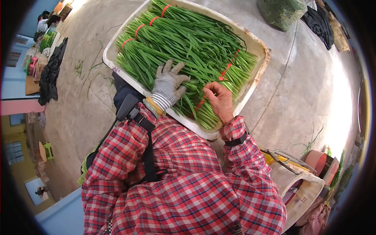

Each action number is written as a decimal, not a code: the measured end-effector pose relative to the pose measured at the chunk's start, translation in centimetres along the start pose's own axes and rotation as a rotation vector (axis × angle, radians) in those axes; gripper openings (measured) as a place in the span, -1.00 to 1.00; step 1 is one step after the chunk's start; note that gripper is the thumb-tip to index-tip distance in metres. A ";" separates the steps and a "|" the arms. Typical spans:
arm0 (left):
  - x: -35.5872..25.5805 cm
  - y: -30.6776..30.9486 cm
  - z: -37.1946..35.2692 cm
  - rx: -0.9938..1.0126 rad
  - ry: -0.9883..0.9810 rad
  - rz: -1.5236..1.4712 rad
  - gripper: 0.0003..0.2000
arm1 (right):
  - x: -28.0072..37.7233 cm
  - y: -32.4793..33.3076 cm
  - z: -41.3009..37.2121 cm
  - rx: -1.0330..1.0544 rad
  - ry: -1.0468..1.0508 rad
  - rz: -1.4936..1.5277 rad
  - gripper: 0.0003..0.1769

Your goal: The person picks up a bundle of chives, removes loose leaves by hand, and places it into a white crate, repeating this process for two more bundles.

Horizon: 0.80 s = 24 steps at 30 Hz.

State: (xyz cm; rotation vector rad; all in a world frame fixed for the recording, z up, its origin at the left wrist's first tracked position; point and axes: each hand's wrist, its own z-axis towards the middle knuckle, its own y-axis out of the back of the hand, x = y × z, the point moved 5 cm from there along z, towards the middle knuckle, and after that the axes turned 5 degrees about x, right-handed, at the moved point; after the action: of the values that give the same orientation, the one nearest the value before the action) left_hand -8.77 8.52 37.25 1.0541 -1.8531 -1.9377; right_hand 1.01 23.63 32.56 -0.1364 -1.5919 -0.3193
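A white tray (260, 64) with worn, brownish edges holds several bundles of long green stalks (192, 43). Red bands (140, 30) circle the bundles near both ends of the tray. My left hand (169, 85), in a grey striped glove, lies with spread fingers on the leaves at the tray's near left side. Bare, my right hand (219, 100) is over the bundles' banded right ends, thumb and index finger pinched together near a red band. A thin green blade shows at its fingertips; whether the fingers grip it is unclear.
A large bag of greens (282, 13) stands on the concrete floor (290, 78) at the upper right, beside black plastic (318, 25). More black plastic (54, 72) lies at the left. A whitish container (301, 192) with a metal handle sits at the lower right.
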 end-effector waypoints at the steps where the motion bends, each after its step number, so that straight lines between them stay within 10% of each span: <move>1: 0.2 -0.2 0.0 0.002 -0.001 0.002 -0.66 | -0.8 -0.3 -0.1 0.011 -0.072 0.130 -0.92; 14: 2.9 -1.1 -0.1 -0.033 0.044 -0.253 -0.76 | 1.5 1.7 0.7 -0.205 -0.156 0.833 -0.90; 24: 3.1 0.1 -0.1 -0.102 0.058 -0.463 -0.70 | 0.0 -1.3 -1.2 0.165 -0.318 0.450 -0.94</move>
State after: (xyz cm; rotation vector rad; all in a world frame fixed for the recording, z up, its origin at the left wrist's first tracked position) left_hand -10.94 6.43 36.31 1.5962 -1.5586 -2.1840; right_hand 1.82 22.06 32.46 -0.4259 -1.8378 0.1933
